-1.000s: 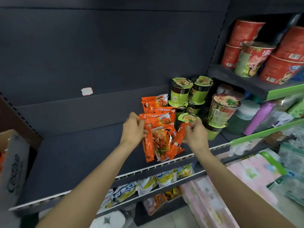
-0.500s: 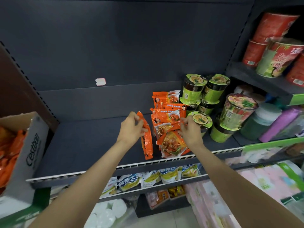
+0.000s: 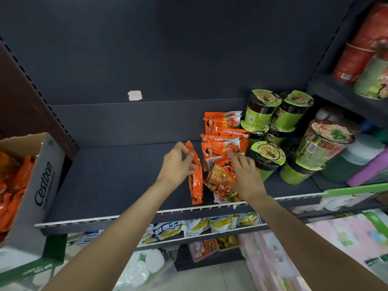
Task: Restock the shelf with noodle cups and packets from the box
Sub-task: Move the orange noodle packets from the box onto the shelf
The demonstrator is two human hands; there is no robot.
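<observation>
Orange foil packet (image 3: pixel 195 177) stands on its long edge on the dark shelf (image 3: pixel 109 181), seen edge-on, glossy, with a crimped top seam; print too small to read. Left hand (image 3: pixel 178 164) holds it near the top, fingers curled round the upper edge, thumb side toward the camera. Lower end of the packet sits just behind the shelf's white front rail (image 3: pixel 147 214).

Right of that hand, a stack (image 3: pixel 224 139) of matching orange packets leans back in overlapping layers. Front packet (image 3: pixel 222 183) faces out, showing a clear window with reddish noodle picture and a green corner. Right hand (image 3: pixel 245 175) rests on this front packet with fingers spread and fairly straight, index tip (image 3: pixel 229 153) touching the packet behind. Its palm covers the right part of the front packet.

Beyond the right hand: green cups (image 3: pixel 267 158), black-banded, stacked two high, touching the packet stack. Further right, a taller cup (image 3: pixel 323 143) with pink-green lid, tilted.

Far left of the left hand: cardboard box (image 3: pixel 42 181), cut off by the frame edge, orange packets inside only partly visible. Red tubs (image 3: pixel 354 59) upper right are blurred and cropped. Lower shelf goods (image 3: pixel 199 225) partly hidden behind both forearms.
</observation>
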